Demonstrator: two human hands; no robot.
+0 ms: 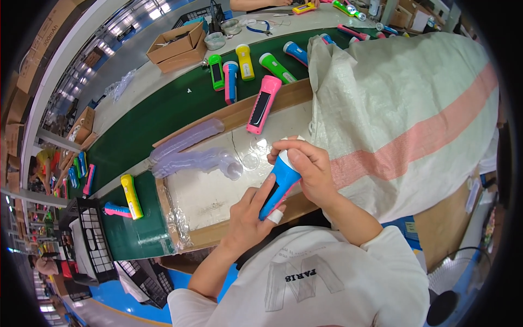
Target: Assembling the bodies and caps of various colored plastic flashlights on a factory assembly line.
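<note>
A blue flashlight [283, 179] with a white head and a dark panel is held between both my hands, over the white work surface. My left hand [252, 215] wraps its lower body, and white tape circles one finger. My right hand [306, 163] closes round the white head at the upper end. Just beyond lies a pink flashlight [263, 104] with a dark panel, resting across the cardboard edge. To the left, two stacks of clear plastic lens-like pieces [188, 140] lie on the white surface, and a loose clear disc [250, 162] sits near my hands.
A big white woven sack [392, 114] with a pink stripe fills the right side. Several coloured flashlights [245, 62] lie on the green conveyor belt [141, 125]. An open cardboard box [177, 48] stands beyond it. Black plastic crates [95, 240] are at lower left. Another person's hand [283, 2] shows at the top.
</note>
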